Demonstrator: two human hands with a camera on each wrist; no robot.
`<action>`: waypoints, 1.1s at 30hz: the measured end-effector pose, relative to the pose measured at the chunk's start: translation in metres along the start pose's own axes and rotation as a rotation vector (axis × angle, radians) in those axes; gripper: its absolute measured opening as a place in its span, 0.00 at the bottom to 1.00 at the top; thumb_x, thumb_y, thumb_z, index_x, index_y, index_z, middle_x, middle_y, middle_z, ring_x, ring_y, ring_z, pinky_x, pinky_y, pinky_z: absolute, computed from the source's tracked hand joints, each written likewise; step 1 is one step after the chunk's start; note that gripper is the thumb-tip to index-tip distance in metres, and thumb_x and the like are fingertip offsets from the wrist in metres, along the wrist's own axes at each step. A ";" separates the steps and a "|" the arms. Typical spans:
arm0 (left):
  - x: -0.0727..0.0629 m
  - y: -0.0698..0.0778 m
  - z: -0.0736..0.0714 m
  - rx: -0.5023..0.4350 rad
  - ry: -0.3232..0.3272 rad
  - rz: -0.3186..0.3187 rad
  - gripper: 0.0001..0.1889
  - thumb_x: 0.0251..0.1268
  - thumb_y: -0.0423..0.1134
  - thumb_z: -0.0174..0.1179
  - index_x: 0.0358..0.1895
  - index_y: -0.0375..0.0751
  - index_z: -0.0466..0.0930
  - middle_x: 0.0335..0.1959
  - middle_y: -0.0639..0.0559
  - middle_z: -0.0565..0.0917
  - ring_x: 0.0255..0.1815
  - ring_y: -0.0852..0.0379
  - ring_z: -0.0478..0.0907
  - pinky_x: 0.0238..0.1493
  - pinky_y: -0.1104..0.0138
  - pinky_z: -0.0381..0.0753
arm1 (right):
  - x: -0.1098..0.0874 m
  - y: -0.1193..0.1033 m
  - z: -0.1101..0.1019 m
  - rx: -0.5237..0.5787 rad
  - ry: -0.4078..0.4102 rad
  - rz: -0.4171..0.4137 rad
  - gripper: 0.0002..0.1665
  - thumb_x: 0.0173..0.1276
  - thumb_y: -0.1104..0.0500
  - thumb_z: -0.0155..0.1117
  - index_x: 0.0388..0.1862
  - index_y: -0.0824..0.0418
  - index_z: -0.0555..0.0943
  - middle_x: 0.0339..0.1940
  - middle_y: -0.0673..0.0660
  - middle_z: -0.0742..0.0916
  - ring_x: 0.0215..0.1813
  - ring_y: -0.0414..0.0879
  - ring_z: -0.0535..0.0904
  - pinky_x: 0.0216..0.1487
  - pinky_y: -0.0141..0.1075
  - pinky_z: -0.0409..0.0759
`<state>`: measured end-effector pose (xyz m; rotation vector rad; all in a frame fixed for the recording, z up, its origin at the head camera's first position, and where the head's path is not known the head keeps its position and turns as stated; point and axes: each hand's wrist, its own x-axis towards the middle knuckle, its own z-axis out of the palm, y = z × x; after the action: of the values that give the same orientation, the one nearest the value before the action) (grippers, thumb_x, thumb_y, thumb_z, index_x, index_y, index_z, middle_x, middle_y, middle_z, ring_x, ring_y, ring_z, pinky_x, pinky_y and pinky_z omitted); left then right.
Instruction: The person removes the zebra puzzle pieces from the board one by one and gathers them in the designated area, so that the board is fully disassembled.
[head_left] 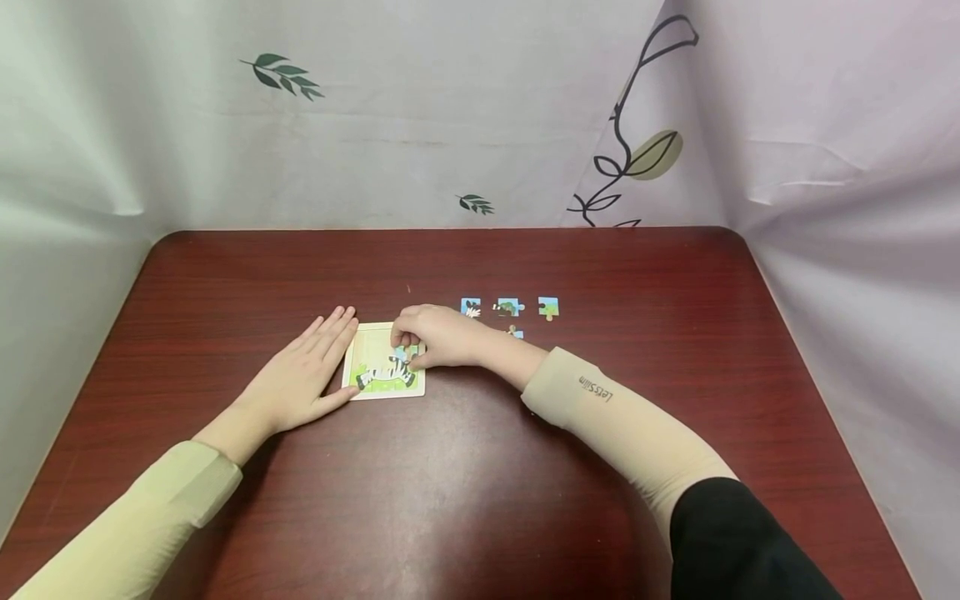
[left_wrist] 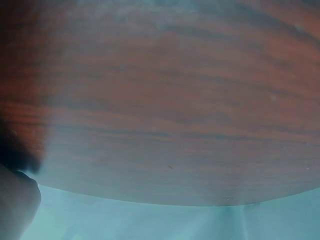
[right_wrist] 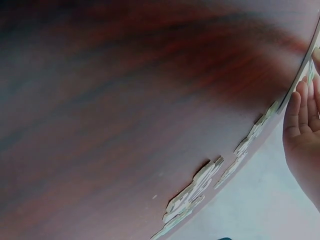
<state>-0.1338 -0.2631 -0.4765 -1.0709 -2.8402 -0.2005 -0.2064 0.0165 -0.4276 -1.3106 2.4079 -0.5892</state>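
A square wooden puzzle tray (head_left: 367, 338) lies on the table in the head view, its lower part filled with zebra picture pieces on green. My left hand (head_left: 303, 387) rests flat at its left side, fingers straight, with the thumb on the tray's lower left corner. Over the tray's right side, my right hand (head_left: 442, 335) pinches a blue puzzle piece (head_left: 403, 353) between thumb and curled fingers; the fingers partly hide it. In the right wrist view, that same hand (right_wrist: 304, 130) shows at the right edge beside the tray.
Several loose puzzle pieces (head_left: 508, 307) lie in a row beyond the right forearm, one partly hidden by the wrist. They also show in the right wrist view as stacked-looking pieces (right_wrist: 192, 192). A pale patterned curtain (head_left: 405, 150) surrounds the dark red table (head_left: 465, 467).
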 end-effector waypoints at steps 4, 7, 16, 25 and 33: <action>0.001 0.000 -0.001 0.005 -0.002 0.001 0.50 0.74 0.61 0.58 0.83 0.26 0.52 0.86 0.31 0.56 0.88 0.36 0.53 0.91 0.64 0.33 | 0.000 0.000 0.000 0.000 0.010 0.001 0.18 0.66 0.59 0.80 0.52 0.58 0.85 0.46 0.52 0.86 0.49 0.42 0.81 0.55 0.32 0.80; 0.001 -0.001 -0.001 0.007 -0.009 -0.002 0.50 0.74 0.61 0.58 0.84 0.26 0.52 0.86 0.31 0.56 0.88 0.36 0.52 0.91 0.64 0.33 | 0.000 -0.001 0.000 -0.008 0.016 -0.001 0.17 0.65 0.59 0.80 0.51 0.57 0.85 0.46 0.51 0.86 0.48 0.42 0.82 0.55 0.33 0.81; 0.002 -0.001 -0.002 0.007 -0.017 -0.005 0.50 0.74 0.61 0.58 0.83 0.26 0.52 0.86 0.31 0.55 0.88 0.36 0.52 0.91 0.63 0.34 | 0.000 -0.003 0.002 0.004 0.015 -0.006 0.16 0.66 0.63 0.78 0.50 0.57 0.83 0.45 0.51 0.85 0.46 0.42 0.81 0.51 0.32 0.79; 0.001 0.000 -0.002 0.007 -0.014 -0.002 0.50 0.74 0.61 0.58 0.83 0.25 0.52 0.86 0.30 0.56 0.88 0.35 0.53 0.92 0.59 0.38 | 0.000 -0.004 0.003 0.041 0.006 0.020 0.16 0.68 0.64 0.75 0.52 0.56 0.82 0.42 0.50 0.85 0.41 0.41 0.80 0.46 0.30 0.78; 0.000 0.001 -0.002 0.010 -0.020 -0.008 0.50 0.74 0.61 0.58 0.83 0.26 0.52 0.86 0.31 0.56 0.88 0.35 0.53 0.92 0.62 0.35 | -0.002 -0.005 0.003 0.056 0.003 0.019 0.15 0.68 0.65 0.74 0.52 0.58 0.83 0.45 0.52 0.86 0.43 0.42 0.81 0.47 0.30 0.79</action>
<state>-0.1332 -0.2623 -0.4742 -1.0664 -2.8601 -0.1775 -0.2004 0.0146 -0.4270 -1.2639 2.3861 -0.6487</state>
